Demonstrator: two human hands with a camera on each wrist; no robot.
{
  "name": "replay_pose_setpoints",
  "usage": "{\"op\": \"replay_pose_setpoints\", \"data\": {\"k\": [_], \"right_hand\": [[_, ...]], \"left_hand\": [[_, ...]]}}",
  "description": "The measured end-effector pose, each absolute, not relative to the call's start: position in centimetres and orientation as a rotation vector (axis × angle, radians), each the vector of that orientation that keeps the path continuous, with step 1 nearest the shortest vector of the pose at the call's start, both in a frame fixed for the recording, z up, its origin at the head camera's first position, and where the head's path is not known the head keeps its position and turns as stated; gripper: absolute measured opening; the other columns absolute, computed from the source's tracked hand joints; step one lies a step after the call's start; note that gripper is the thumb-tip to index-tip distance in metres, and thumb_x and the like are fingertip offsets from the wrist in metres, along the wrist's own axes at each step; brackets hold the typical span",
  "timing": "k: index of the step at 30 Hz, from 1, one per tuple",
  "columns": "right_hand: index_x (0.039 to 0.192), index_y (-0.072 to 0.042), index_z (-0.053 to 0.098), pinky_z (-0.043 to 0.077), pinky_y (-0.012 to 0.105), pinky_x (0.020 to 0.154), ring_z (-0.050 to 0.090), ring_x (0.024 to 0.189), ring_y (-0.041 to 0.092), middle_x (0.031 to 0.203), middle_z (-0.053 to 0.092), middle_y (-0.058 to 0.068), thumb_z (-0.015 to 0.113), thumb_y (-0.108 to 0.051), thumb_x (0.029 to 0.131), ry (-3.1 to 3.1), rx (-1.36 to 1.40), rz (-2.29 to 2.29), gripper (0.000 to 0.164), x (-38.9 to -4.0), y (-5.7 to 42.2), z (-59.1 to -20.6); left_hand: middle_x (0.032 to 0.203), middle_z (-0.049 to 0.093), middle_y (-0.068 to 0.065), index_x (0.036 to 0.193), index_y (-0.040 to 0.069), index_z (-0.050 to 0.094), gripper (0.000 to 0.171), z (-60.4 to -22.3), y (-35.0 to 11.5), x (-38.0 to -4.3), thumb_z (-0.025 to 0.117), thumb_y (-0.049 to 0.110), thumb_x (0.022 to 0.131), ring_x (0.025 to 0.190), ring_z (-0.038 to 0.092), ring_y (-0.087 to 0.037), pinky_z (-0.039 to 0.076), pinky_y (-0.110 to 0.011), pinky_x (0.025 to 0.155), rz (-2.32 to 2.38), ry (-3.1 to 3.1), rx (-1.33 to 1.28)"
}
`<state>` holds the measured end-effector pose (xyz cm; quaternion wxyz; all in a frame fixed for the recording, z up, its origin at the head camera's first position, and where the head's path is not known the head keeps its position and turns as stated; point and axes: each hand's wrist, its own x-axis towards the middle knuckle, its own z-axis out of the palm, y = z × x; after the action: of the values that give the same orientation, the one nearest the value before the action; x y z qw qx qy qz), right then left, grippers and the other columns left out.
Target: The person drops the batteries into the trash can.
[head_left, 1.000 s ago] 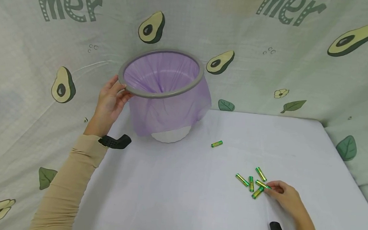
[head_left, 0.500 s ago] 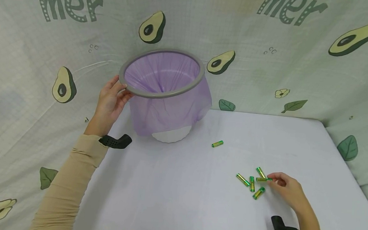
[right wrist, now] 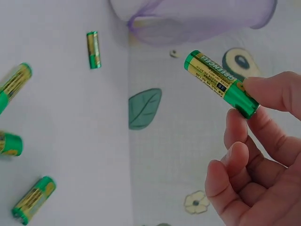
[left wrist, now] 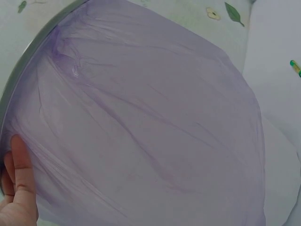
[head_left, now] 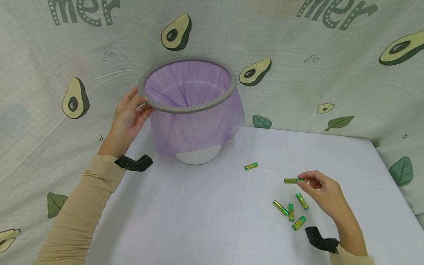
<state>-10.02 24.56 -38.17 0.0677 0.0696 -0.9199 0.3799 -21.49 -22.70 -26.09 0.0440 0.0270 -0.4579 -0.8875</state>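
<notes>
A white waste bin [head_left: 199,154] with a grey rim ring [head_left: 184,109] and a purple bag [head_left: 193,129] draped over it stands at the back of the table. My left hand [head_left: 126,118] holds the left side of its rim; in the left wrist view the bag and rim fill most of the picture. Between thumb and fingers, my right hand [head_left: 324,193] pinches a green and gold battery [right wrist: 216,80] by one end, above the table. Below that hand lie several loose batteries [head_left: 280,208]. A single smaller-looking battery [head_left: 251,166] lies apart, nearer the bin.
A white cloth covers the table [head_left: 206,218]. Behind and beside it hangs a pale green curtain [head_left: 285,35] printed with avocados and leaves. The table's right edge [head_left: 403,195] slopes toward the front right.
My right hand has lifted one battery out of the group and carried it away from me and slightly left. The left hand and the bin have stayed put.
</notes>
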Motion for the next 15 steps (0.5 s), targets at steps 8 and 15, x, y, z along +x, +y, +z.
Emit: {"op": "replay_pose_setpoints", "data": {"k": [8,15], "right_hand": [[0.102,-0.007,0.063,0.038,0.015,0.061,0.046,0.075,0.005,0.084,0.054,0.001,0.061,-0.02,0.09,-2.668,0.35,1.161,0.018,-12.1,21.7,-34.3],[0.104,-0.007,0.063,0.037,0.016,0.063,0.046,0.076,0.008,0.085,0.054,0.002,0.062,-0.019,0.09,-2.588,0.422,1.194,0.019,-13.9,19.0,-31.2]], "left_hand": [[0.127,0.039,-0.01,0.146,0.01,0.023,0.068,-26.2,-22.6,-21.6,0.053,-0.006,0.088,0.072,0.056,-0.015,0.054,-0.022,0.069,-2.702,-1.405,0.063],[0.127,0.038,-0.009,0.147,0.011,0.023,0.069,-26.1,-22.7,-21.5,0.053,-0.006,0.088,0.073,0.057,-0.016,0.053,-0.022,0.069,-2.717,-1.391,0.068]]}}
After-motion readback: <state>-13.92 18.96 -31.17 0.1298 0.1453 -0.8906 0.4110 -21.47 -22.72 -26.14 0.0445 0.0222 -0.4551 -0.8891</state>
